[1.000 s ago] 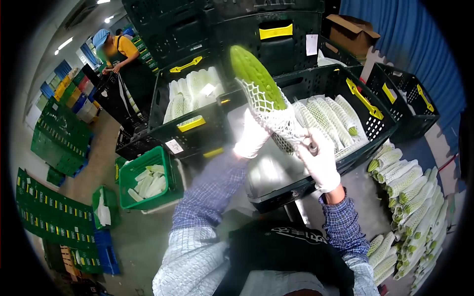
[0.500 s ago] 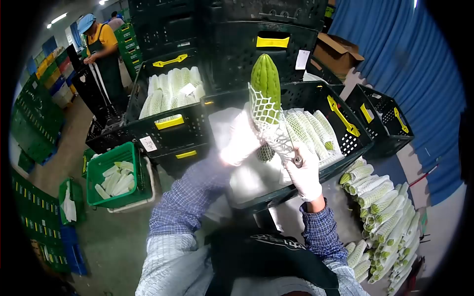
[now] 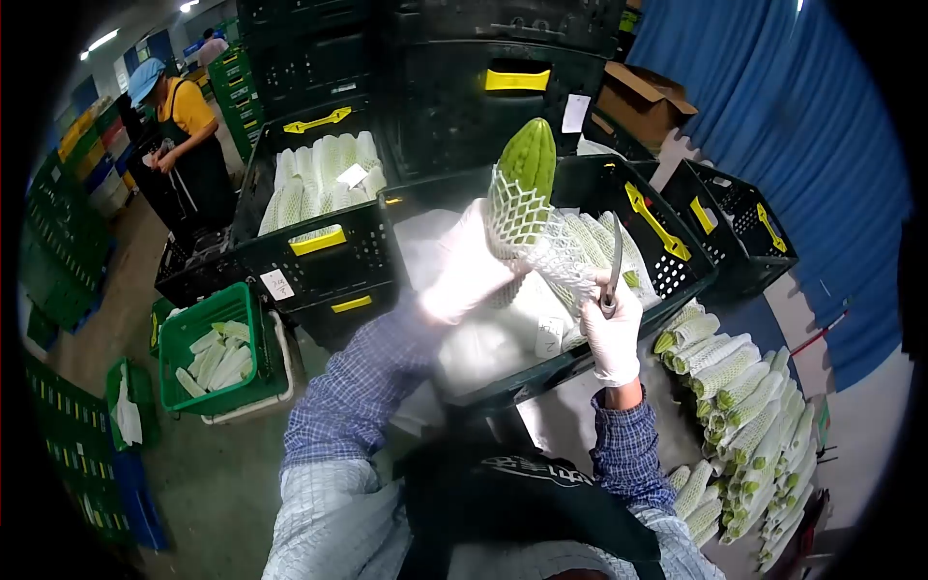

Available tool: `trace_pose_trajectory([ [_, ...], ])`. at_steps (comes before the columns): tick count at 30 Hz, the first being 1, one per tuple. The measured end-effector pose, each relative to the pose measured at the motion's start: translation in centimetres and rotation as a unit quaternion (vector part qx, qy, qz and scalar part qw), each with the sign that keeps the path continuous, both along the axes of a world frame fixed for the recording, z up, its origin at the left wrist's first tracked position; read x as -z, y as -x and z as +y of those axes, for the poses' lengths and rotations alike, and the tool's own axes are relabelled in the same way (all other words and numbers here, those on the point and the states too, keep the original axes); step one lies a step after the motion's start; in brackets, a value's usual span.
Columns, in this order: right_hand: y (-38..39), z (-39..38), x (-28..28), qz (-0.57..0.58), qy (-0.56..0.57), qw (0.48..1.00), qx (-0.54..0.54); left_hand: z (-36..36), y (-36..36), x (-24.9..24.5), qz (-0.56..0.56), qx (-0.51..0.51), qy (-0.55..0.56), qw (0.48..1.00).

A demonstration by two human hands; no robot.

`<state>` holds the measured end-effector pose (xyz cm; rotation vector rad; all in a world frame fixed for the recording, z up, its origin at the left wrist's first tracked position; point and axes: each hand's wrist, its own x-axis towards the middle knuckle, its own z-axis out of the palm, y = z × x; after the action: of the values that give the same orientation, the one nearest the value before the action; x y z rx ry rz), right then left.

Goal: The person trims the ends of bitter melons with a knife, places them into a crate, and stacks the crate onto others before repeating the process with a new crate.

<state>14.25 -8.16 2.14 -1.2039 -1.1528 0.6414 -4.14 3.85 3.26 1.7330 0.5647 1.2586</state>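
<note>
Above the black crate (image 3: 691, 280), my gloved left hand (image 3: 474, 266) is wrapped round a green ribbed bitter melon (image 3: 530, 159). A white foam net (image 3: 522, 217) covers the melon's lower part, and its bare tip points up. To the right of it, my gloved right hand (image 3: 611, 333) is closed on a small knife (image 3: 617, 261), blade upward. The loose end of the net reaches toward the right fingertips. Netted melons (image 3: 590, 237) lie in the crate below, partly hidden by the net and my hands.
A second crate of netted melons (image 3: 319, 184) stands at left, near a green basket (image 3: 256, 362) of pale pieces. Many netted melons (image 3: 744, 396) are piled at right beside a blue curtain (image 3: 773, 145). Stacked crates (image 3: 435, 116) rise behind. A person (image 3: 184, 126) works at back left.
My right hand has moved a little right, away from the melon, and the knife blade now shows upright. The melon in my left hand sits slightly lower. The person behind has shifted posture.
</note>
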Motion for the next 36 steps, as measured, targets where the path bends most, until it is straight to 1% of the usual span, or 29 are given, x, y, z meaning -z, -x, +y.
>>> trace_pose_trajectory([
  [1, 0.2, -0.3, -0.5, 0.011, -0.002, 1.000, -0.001, -0.1, -0.5, 0.0, 0.003, -0.043, -0.031, 0.999],
  [2, 0.3, -0.5, -0.8, 0.023, -0.002, 1.000, -0.001, -0.2, -0.5, -0.3, -0.030, -0.023, 0.000, 0.999],
  [3, 0.0, -0.2, -0.4, -0.067, -0.026, 0.996, 0.056, -0.4, -0.3, -0.8, -0.059, -0.004, 0.034, 0.998],
  [4, -0.1, -0.4, -0.8, -0.035, -0.032, 0.997, 0.066, -0.5, 0.0, -1.3, -0.085, 0.017, 0.070, 0.994],
  [5, -0.4, -0.3, -0.7, -0.056, -0.060, 0.993, 0.085, -0.1, 0.4, -1.4, -0.055, 0.004, 0.121, 0.991],
  [6, -0.9, -0.2, -0.6, -0.077, -0.085, 0.988, 0.105, -0.1, 0.5, -1.3, -0.113, -0.014, 0.113, 0.987],
  [8, -0.8, -1.0, -1.3, -0.012, -0.068, 0.994, 0.087, 0.4, 0.8, -1.0, -0.275, -0.003, 0.218, 0.936],
  [9, -1.3, -1.0, -1.0, -0.043, -0.073, 0.991, 0.106, 0.6, 1.1, -0.9, -0.356, 0.056, 0.295, 0.885],
  [10, -1.3, -0.9, -0.8, -0.039, -0.091, 0.989, 0.112, 0.9, 1.5, -0.8, -0.432, 0.111, 0.365, 0.817],
  [11, -1.5, -0.5, -0.4, -0.067, -0.108, 0.984, 0.125, 1.1, 1.9, -0.4, -0.477, 0.137, 0.397, 0.772],
  [12, -1.5, -0.3, 0.0, -0.094, -0.123, 0.978, 0.137, 1.5, 2.2, -0.2, -0.498, 0.134, 0.416, 0.749],
  [13, -0.9, -0.7, -0.8, -0.083, -0.095, 0.984, 0.122, 1.6, 2.4, 0.3, -0.514, 0.132, 0.436, 0.726],
  [14, -1.0, -0.6, -0.4, -0.126, -0.087, 0.980, 0.123, 1.7, 2.6, 0.5, -0.532, 0.130, 0.453, 0.704],
  [16, -1.1, -0.1, 0.0, -0.204, -0.121, 0.964, 0.118, 1.1, 2.5, 0.6, -0.531, 0.101, 0.483, 0.689],
  [18, -0.7, 0.7, -0.3, -0.247, -0.150, 0.949, 0.121, 1.4, 3.2, 1.6, -0.540, 0.113, 0.476, 0.685],
  [20, -0.5, 1.5, -0.2, -0.290, -0.164, 0.934, 0.127, 1.7, 3.8, 2.5, -0.557, 0.162, 0.476, 0.661],
  [21, -0.5, 1.4, -0.7, -0.288, -0.177, 0.935, 0.104, 1.9, 4.1, 2.9, -0.556, 0.174, 0.476, 0.659],
  [23, 0.4, 2.2, -1.3, -0.323, -0.195, 0.916, 0.136, 2.2, 4.4, 3.2, -0.555, 0.199, 0.473, 0.654],
  [24, 0.6, 2.5, -1.5, -0.339, -0.205, 0.906, 0.145, 2.3, 4.4, 3.2, -0.544, 0.176, 0.473, 0.670],
  [26, 1.1, 2.8, -2.4, -0.346, -0.215, 0.904, 0.134, 1.7, 4.0, 2.1, -0.521, 0.131, 0.469, 0.701],
  [27, 1.2, 2.9, -2.6, -0.349, -0.219, 0.902, 0.127, 1.0, 3.3, 1.6, -0.483, 0.058, 0.448, 0.751],
  [30, 0.5, 4.2, -2.6, -0.363, -0.283, 0.873, 0.164, -0.1, 2.9, 0.8, -0.469, 0.059, 0.437, 0.765],
  [31, -0.7, 4.5, -2.3, -0.396, -0.268, 0.857, 0.194, -0.2, 2.9, 1.5, -0.435, 0.039, 0.375, 0.818],
  [32, -1.4, 5.0, -2.3, -0.393, -0.167, 0.872, 0.241, -0.7, 3.4, 1.4, -0.462, 0.101, 0.397, 0.787],
  [33, -3.9, 6.7, -1.5, -0.291, -0.232, 0.899, 0.232, -1.3, 4.0, 1.3, -0.486, 0.161, 0.417, 0.751],
  [34, -6.1, 7.1, -0.8, -0.163, -0.228, 0.936, 0.212, -1.6, 4.7, 1.2, -0.507, 0.220, 0.434, 0.712],
  [35, -6.9, 5.9, -2.0, -0.212, -0.120, 0.928, 0.283, -0.9, 5.2, 0.9, -0.514, 0.249, 0.483, 0.664],
  [36, -7.7, 5.3, -2.4, -0.205, -0.082, 0.938, 0.267, -0.3, 5.1, 0.6, -0.429, 0.228, 0.398, 0.778],
])
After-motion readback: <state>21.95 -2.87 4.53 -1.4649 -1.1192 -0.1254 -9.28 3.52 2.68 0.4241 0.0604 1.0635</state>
